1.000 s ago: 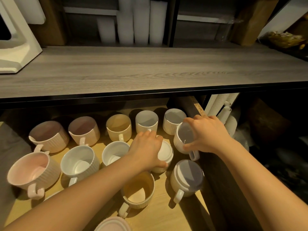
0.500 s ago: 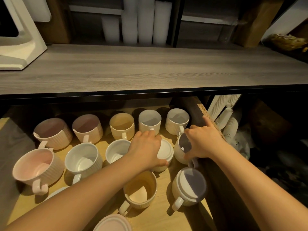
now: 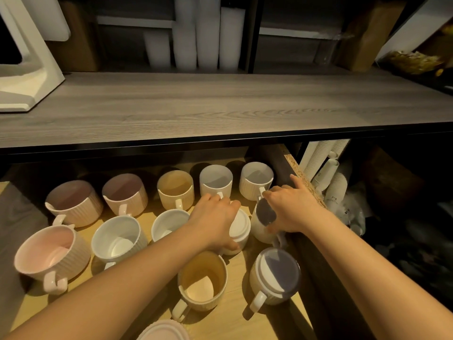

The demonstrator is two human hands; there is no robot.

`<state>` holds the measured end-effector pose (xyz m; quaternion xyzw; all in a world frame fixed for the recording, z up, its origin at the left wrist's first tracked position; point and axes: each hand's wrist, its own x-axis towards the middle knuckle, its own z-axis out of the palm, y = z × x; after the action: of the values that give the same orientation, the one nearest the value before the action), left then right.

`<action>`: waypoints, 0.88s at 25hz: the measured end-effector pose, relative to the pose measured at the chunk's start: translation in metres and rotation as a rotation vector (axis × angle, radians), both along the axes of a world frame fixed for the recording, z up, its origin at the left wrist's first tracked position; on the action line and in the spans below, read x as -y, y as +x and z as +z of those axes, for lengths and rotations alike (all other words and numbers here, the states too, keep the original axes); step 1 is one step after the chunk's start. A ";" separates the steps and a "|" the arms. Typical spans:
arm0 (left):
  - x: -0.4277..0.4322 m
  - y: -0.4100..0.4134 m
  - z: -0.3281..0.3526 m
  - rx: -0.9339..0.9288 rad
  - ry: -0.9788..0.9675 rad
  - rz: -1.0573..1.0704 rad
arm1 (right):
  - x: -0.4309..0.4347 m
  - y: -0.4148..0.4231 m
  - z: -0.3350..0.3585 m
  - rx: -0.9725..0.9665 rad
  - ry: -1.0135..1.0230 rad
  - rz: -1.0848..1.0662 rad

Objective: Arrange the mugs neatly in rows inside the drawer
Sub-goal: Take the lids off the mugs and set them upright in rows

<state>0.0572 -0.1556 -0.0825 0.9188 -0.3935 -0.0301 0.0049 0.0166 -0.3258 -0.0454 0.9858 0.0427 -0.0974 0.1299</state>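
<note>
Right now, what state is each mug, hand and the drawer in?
Wooden drawer: pulled open.
Back row of five ribbed ceramic mugs: upright, lidless.
White mug with flat lid: upright, under left hand.
White lidless mug by drawer wall: tilted, held by right hand.
Cream mug with grey lid: upright, lidded.
Yellow ribbed mug: upright, lid inside.

Both bare forearms reach forward, side by side. The left hand [image 3: 215, 222] is cupped palm-down, fingers [image 3: 232, 204] curled in a grip. The right hand [image 3: 291, 212] clasps likewise, forefinger outstretched.
</note>
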 end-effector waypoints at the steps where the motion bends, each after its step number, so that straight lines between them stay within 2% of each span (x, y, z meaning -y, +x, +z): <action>1: -0.003 0.000 0.003 -0.016 -0.051 0.006 | 0.001 -0.001 0.005 0.046 0.068 -0.005; 4: -0.020 0.001 0.019 -0.147 -0.324 0.059 | 0.004 -0.004 0.015 0.239 0.329 -0.016; 6: -0.031 0.003 0.033 -0.243 -0.544 0.113 | 0.006 -0.004 0.021 0.297 0.613 -0.045; 8: -0.041 0.004 0.040 -0.320 -0.730 0.170 | 0.006 -0.005 0.026 0.159 1.000 -0.083; 10: -0.046 0.005 0.044 -0.424 -0.882 0.207 | 0.002 -0.007 0.027 -0.035 1.240 -0.079; 12: -0.048 0.004 0.045 -0.539 -0.972 0.205 | -0.004 -0.008 0.023 -0.104 1.324 -0.036; 16: -0.051 0.002 0.039 -0.751 -1.098 0.225 | -0.008 -0.008 0.021 -0.075 1.371 0.019; 20: -0.056 -0.001 0.034 -0.809 -1.135 0.227 | -0.013 -0.010 0.018 -0.011 1.344 0.037; 22: -0.058 0.000 0.036 -0.808 -1.071 0.189 | -0.015 -0.010 0.019 0.054 1.357 0.037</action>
<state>0.0571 -0.0974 -0.0462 0.7367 -0.2393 -0.1718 0.6087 0.0061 -0.3104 -0.0266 0.8501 0.1081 -0.0221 -0.5149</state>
